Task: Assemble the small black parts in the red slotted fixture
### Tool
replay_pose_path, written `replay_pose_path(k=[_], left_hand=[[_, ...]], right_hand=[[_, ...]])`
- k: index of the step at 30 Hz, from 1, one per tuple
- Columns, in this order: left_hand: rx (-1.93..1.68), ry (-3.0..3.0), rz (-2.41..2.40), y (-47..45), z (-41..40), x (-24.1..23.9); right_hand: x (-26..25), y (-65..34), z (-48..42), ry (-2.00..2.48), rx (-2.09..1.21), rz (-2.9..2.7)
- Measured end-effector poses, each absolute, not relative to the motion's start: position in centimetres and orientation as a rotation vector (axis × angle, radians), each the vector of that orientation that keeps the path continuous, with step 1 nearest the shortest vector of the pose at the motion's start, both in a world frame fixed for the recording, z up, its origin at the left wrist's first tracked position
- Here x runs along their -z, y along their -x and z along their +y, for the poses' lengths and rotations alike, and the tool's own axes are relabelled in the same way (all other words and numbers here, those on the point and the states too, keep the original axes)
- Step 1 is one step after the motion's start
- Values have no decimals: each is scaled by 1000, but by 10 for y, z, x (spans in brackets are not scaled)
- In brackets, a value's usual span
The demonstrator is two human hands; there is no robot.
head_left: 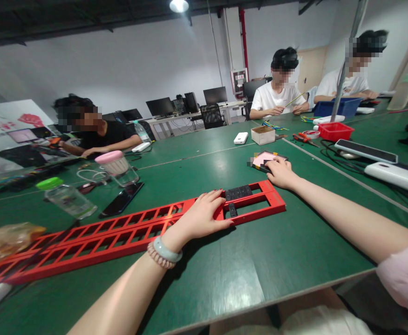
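Observation:
A long red slotted frame [155,222] lies across the green table, running from the left edge to the middle. My left hand [204,215] rests flat on it, thumb apart from the fingers, pressing near its right end. Beside those fingers, a row of black blocks [239,192] fills part of one slot, and a single small black block [232,210] sits in the other. My right hand [281,172] reaches over a shallow black-edged tray [267,158] with a pink inside, its fingers apart. Dark small pieces show by the fingertips; whether any is touched is hidden.
Behind the frame are a phone [122,200], a green-capped bottle [67,197] and a pink-lidded jar [116,167]. A white box [262,135], pliers [305,139] and a red bin [336,131] lie beyond my right hand. Several people sit across the table.

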State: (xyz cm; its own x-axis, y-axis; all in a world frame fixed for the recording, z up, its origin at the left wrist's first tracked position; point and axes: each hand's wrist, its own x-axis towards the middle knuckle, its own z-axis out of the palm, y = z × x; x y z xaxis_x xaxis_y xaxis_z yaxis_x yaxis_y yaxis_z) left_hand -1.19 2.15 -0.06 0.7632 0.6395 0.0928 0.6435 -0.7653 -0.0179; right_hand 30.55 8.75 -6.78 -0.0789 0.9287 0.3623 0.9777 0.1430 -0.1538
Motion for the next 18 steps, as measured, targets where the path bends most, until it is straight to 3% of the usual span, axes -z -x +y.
replay_pose_path(k=[18], left_hand=[[142,2917,-1091,11,20,0]], right_hand=[[72,-308,89,1825,225,-2051]])
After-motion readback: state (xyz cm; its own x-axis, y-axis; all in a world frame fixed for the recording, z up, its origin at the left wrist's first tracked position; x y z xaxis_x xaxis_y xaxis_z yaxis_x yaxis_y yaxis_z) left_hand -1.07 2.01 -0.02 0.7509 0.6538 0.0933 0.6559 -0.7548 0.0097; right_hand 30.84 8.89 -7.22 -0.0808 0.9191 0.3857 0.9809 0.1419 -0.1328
